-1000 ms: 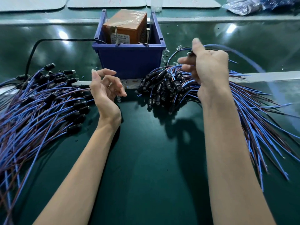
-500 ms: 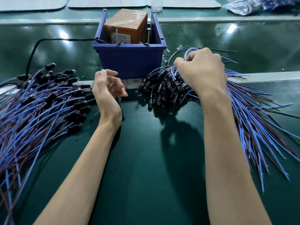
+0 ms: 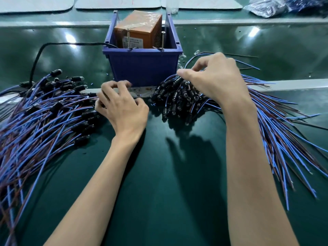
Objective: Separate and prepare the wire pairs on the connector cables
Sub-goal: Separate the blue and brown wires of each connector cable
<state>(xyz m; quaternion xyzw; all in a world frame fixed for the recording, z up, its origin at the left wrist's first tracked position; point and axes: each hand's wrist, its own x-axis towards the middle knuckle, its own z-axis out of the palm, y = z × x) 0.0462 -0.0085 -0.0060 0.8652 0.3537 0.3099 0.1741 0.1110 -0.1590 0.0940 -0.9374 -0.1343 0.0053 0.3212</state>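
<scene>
Connector cables (image 3: pixel 44 110) heaped mid-left and mid-right. Pinching one mid-right with right hand (image 3: pixel 216 80); left hand (image 3: pixel 122 105) curled by the mid-left heap, can't tell if gripping.

blue bin (image 3: pixel 142 68) with brown box (image 3: pixel 138 29)

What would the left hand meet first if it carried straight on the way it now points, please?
Probably the front wall of the blue plastic bin, just beyond the left hand; depth is unclear.

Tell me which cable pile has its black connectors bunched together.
The right pile, under the right hand: its connectors crowd into one clump, while those of the left pile lie spread among the wires.
</scene>
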